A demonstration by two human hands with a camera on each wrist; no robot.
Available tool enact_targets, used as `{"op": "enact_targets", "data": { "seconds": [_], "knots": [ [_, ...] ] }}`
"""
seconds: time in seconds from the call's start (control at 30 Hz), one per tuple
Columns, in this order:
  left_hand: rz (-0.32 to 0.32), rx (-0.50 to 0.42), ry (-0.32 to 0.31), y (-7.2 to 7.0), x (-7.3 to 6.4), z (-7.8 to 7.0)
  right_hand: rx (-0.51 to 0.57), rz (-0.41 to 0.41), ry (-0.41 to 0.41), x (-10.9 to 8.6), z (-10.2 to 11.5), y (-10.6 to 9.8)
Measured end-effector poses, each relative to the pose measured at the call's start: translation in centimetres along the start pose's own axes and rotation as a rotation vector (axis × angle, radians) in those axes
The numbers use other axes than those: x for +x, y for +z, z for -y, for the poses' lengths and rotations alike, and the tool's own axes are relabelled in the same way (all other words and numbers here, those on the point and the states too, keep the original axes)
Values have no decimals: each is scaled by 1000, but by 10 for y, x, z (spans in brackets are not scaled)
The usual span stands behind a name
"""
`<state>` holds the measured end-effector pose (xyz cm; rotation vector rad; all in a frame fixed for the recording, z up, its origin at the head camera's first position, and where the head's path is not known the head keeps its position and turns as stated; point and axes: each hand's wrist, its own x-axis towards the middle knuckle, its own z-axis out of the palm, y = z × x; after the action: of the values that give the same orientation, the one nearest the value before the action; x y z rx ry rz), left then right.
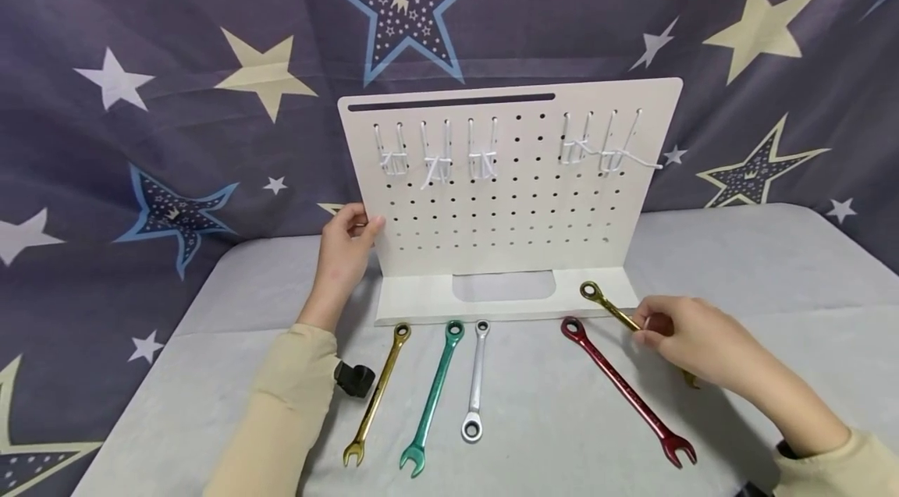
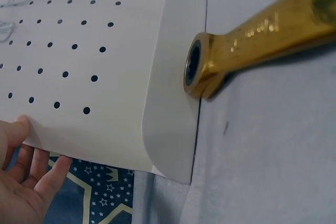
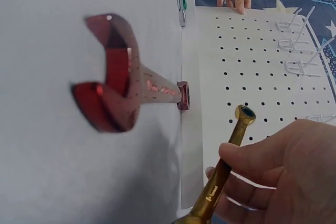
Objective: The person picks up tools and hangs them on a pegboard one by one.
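The gold wrench (image 1: pixel 616 313) in the right hand (image 1: pixel 691 333) is glossy metal, as is the red wrench (image 1: pixel 625 388) just beside that hand. Between the hands, the green wrench (image 1: pixel 435 395) has a shiny metallic coat, while the silver wrench (image 1: pixel 477 380) looks more satin. The board (image 1: pixel 485 259) at the left hand (image 1: pixel 346 251) is smooth and matt, its hooks (image 1: pixel 438 161) slightly glossy wire. Matt cloth (image 1: pixel 548 434) lies beneath both hands; creased printed fabric (image 1: pixel 534 13) hangs beyond them.

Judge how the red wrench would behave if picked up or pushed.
The red wrench looks like solid metal, so likely stiff and fairly heavy for its size. Its glossy finish may feel slightly slippery. Its ends, wider than the shaft, suggest it would slide or pivot rather than roll.
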<state>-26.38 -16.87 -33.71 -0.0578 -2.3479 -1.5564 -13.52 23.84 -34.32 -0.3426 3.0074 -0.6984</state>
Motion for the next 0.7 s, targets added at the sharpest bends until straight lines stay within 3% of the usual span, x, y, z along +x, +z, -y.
{"op": "enact_targets", "data": {
  "seconds": [0.3, 0.7],
  "knots": [
    [-13, 10, -16, 1, 0, 0, 44, -101, -17, 2, 0, -3],
    [6, -11, -20, 1, 0, -1, 131, -321, -47, 1, -1, -10]
  ]
}}
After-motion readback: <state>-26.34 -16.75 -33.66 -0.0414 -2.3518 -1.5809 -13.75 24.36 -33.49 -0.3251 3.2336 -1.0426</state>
